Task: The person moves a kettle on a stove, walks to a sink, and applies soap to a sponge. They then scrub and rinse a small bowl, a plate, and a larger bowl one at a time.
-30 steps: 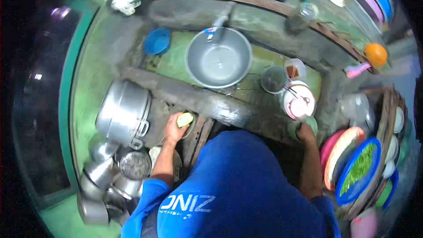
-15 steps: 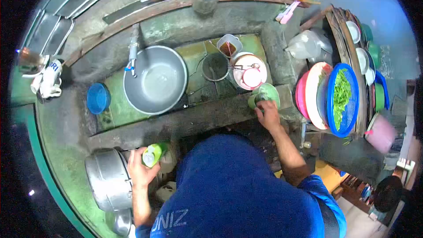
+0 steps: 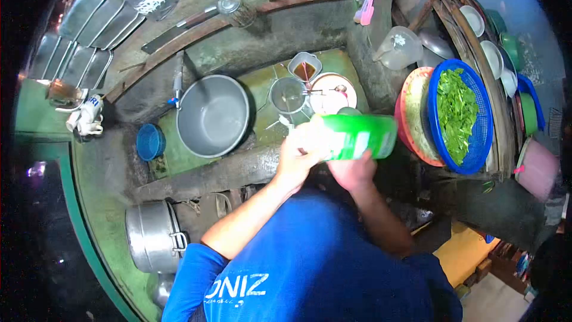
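A bright green bottle is tipped onto its side in front of me, its wide end toward the right. My left hand is closed around its left end. Just below the bottle is my right hand, its fingers mostly covered by the bottle and blurred. Behind the bottle, only the rim of a green bowl shows. Close beyond it sit a white plate with cutlery on it, a clear cup and a small container of brown liquid.
A big grey basin stands under the tap, with a blue tub to its left. On the right, a blue basket of leafy greens leans over a pink basin. A metal pot stands lower left.
My left hand has brought the green bottle from the lower left over to the right and tipped it sideways. My right hand has moved down slightly from the green bowl.
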Motion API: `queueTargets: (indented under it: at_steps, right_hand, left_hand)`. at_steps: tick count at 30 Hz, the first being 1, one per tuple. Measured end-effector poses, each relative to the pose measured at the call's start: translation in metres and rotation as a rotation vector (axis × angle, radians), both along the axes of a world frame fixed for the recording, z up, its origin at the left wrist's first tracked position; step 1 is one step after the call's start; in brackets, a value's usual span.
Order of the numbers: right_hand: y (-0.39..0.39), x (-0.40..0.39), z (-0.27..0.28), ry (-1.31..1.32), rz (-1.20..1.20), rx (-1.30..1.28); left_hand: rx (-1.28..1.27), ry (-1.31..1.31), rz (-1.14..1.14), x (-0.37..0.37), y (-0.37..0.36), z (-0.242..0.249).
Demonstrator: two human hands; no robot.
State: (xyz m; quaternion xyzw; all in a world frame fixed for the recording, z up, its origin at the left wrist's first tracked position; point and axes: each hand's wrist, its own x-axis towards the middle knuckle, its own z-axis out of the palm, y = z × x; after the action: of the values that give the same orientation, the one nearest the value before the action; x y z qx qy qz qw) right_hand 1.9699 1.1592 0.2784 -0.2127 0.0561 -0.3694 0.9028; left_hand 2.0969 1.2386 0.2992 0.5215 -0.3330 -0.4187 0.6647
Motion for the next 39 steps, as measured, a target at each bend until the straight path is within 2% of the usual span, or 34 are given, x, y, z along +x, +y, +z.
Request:
queueTargets:
  at_steps: [1, 2, 3, 4, 6, 7, 9, 12, 15, 20, 22, 24, 30, 31, 37, 39]
  right_hand:
    - [-0.015, -0.013, 0.008, 0.038, -0.104, 0.075]
    - [-0.029, -0.029, 0.011, 0.124, -0.142, -0.012]
    - [-0.043, -0.046, -0.003, 0.233, -0.278, 0.08]
    - [-0.057, -0.058, -0.003, 0.232, -0.375, 0.007]
    - [-0.074, -0.069, 0.009, 0.459, -0.517, -0.196]
    - [-0.08, -0.071, 0.01, 0.465, -0.512, -0.191]
    - [-0.091, -0.073, 0.012, 0.655, -0.543, -0.553]
    - [-0.1, -0.065, 0.012, 0.854, -0.533, -0.631]
    - [-0.102, -0.057, 0.009, 0.773, -0.534, -0.531]
    - [-0.106, -0.043, 0.013, 0.771, -0.57, -0.647]
    - [-0.106, -0.04, 0.025, 0.618, -0.532, -0.609]
    - [-0.105, -0.042, 0.026, 0.621, -0.485, -0.661]
    - [-0.111, -0.04, 0.028, 0.648, -0.56, -0.665]
    - [-0.112, -0.041, 0.028, 0.665, -0.598, -0.79]
    - [-0.117, -0.046, 0.002, 0.649, -0.6, -0.713]
    - [-0.116, -0.044, -0.004, 0.686, -0.619, -0.686]
  left_hand:
    - [0.09, 0.316, -0.069, -0.01, -0.003, -0.003]
    - [0.18, 0.636, -0.138, -0.019, -0.004, -0.006]
    - [0.221, 0.574, -0.225, -0.016, 0.004, -0.03]
    - [0.332, 0.521, -0.221, -0.014, 0.013, -0.041]
    - [0.517, 0.485, -0.157, -0.005, 0.04, -0.067]
    - [0.563, 0.472, -0.089, -0.001, 0.056, -0.079]
    - [0.649, 0.465, 0.045, 0.004, 0.087, -0.09]
    - [0.685, 0.467, 0.219, 0.01, 0.131, -0.104]
    - [0.667, 0.5, 0.328, 0.008, 0.162, -0.107]
    - [0.647, 0.528, 0.481, -0.006, 0.187, -0.097]
    - [0.606, 0.555, 0.489, -0.008, 0.198, -0.105]
    - [0.607, 0.567, 0.506, -0.009, 0.204, -0.11]
    - [0.597, 0.534, 0.521, -0.007, 0.202, -0.102]
    - [0.588, 0.515, 0.511, -0.007, 0.2, -0.099]
    - [0.571, 0.429, 0.494, -0.011, 0.194, -0.09]
    - [0.635, 0.293, 0.457, -0.018, 0.19, -0.084]
